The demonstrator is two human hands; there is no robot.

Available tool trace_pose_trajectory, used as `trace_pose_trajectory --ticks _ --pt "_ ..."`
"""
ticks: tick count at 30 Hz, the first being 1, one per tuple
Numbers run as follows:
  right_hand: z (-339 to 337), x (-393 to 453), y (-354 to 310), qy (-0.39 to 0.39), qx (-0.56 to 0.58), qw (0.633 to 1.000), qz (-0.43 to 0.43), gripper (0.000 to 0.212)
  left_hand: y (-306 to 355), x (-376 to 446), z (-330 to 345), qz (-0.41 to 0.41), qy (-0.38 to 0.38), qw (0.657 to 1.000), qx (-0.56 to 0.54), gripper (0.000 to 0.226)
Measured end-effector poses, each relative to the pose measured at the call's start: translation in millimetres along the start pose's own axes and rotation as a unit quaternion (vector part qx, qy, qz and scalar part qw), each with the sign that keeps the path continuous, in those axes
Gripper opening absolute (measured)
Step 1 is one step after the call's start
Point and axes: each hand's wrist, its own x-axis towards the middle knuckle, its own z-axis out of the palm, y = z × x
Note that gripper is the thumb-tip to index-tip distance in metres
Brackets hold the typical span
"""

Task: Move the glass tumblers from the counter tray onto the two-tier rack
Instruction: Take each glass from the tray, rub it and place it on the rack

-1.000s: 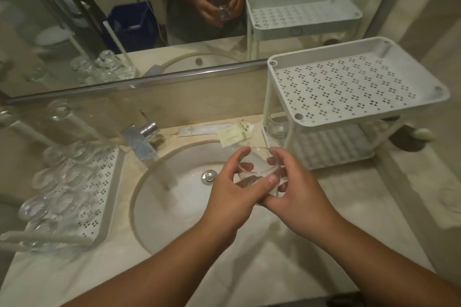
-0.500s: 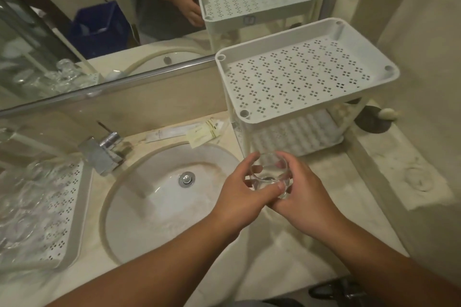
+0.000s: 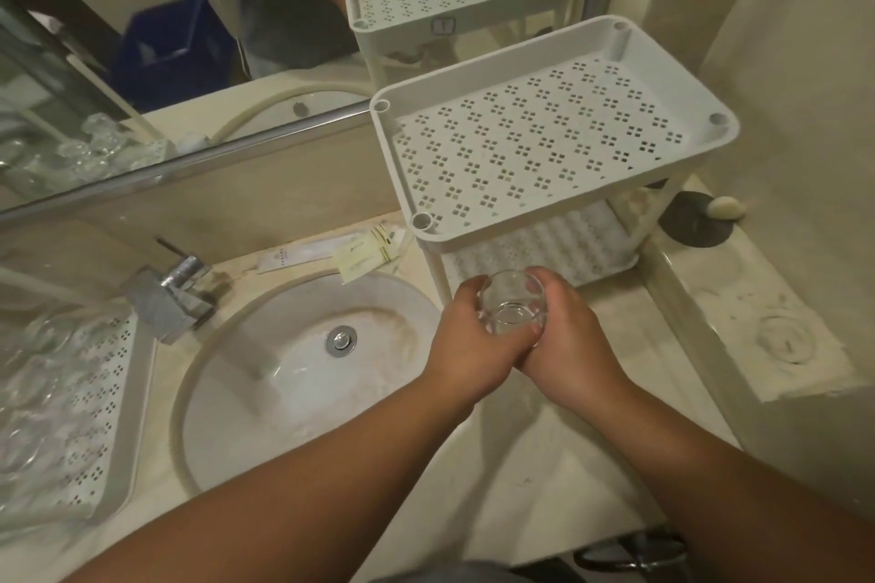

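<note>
A clear glass tumbler [image 3: 512, 303] is upright between both hands, just in front of the lower tier of the white two-tier rack [image 3: 563, 232]. My left hand [image 3: 468, 341] grips it from the left and my right hand [image 3: 566, 336] wraps it from the right. The rack's perforated top shelf [image 3: 535, 142] holds nothing. At the far left, the white counter tray [image 3: 118, 417] carries several more blurred glass tumblers [image 3: 28, 402].
A round sink [image 3: 308, 374] with a chrome tap [image 3: 170, 294] lies between tray and rack. Paper sachets [image 3: 331, 253] lie behind the basin. A mirror runs along the back wall. A raised stone ledge [image 3: 738, 317] with a dark dish [image 3: 696, 223] borders the right.
Both hands have carried the tumbler right and forward, from over the sink to the front of the rack's lower tier. My view has swung right, and the tray has slid toward the left edge.
</note>
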Motion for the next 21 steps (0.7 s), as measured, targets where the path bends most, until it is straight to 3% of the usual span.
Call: trace_pose_trajectory --ticks 4,9,13,15,17,19,21 --pt "4 14 7 0.026 -0.03 0.999 -0.025 0.09 0 8 5 -0.033 0.009 0.999 -0.04 0.093" --pt "8 32 19 0.04 -0.017 0.999 -0.02 0.096 -7 21 0 -0.091 -0.005 0.991 -0.1 0.085" --pt "12 47 27 0.064 0.003 0.998 -0.011 0.091 -22 25 -6 -0.115 -0.021 0.991 -0.062 0.082" --pt "15 55 29 0.069 0.008 0.997 -0.012 0.087 -32 25 -7 -0.117 -0.022 0.993 0.001 0.072" --pt "19 63 32 0.069 0.001 0.997 -0.017 0.088 -42 27 -8 -0.075 -0.021 0.982 0.171 0.063" --pt "23 70 34 0.069 -0.007 0.997 -0.019 0.089 -49 28 -8 -0.009 -0.048 0.935 0.353 0.065" --pt "26 76 37 0.067 -0.016 0.998 -0.013 0.089 -55 29 -8 0.024 -0.081 0.89 0.447 0.069"
